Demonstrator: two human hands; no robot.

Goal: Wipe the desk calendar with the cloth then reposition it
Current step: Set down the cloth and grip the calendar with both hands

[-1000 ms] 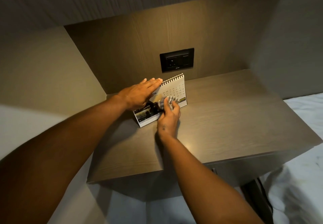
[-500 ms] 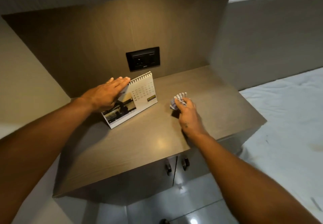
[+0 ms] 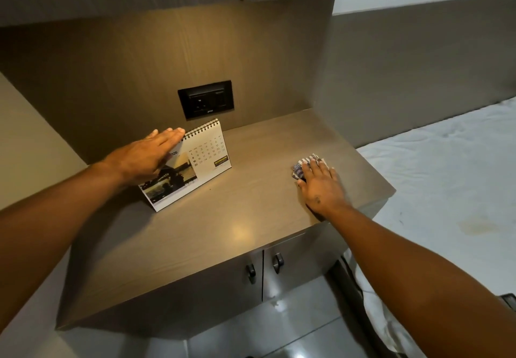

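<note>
A spiral-bound desk calendar [image 3: 206, 159] stands tilted at the back left of the brown desktop [image 3: 223, 218], showing a date grid and a dark photo. My left hand [image 3: 145, 156] lies flat with straight fingers over the calendar's upper left corner, near the spiral binding. A small folded checked cloth [image 3: 303, 163] rests on the desktop near its right edge. My right hand [image 3: 321, 187] presses down on the cloth with spread fingers, covering most of it.
A black wall socket panel [image 3: 206, 99] sits on the back panel above the calendar. Cabinet doors with two dark handles [image 3: 264, 267] are under the desktop. A bed with a white sheet [image 3: 446, 190] lies to the right. An overhead cabinet hangs above.
My right hand carried the cloth away from the calendar's face to the right side of the desktop and set it down. My left hand stayed on the calendar's top.
</note>
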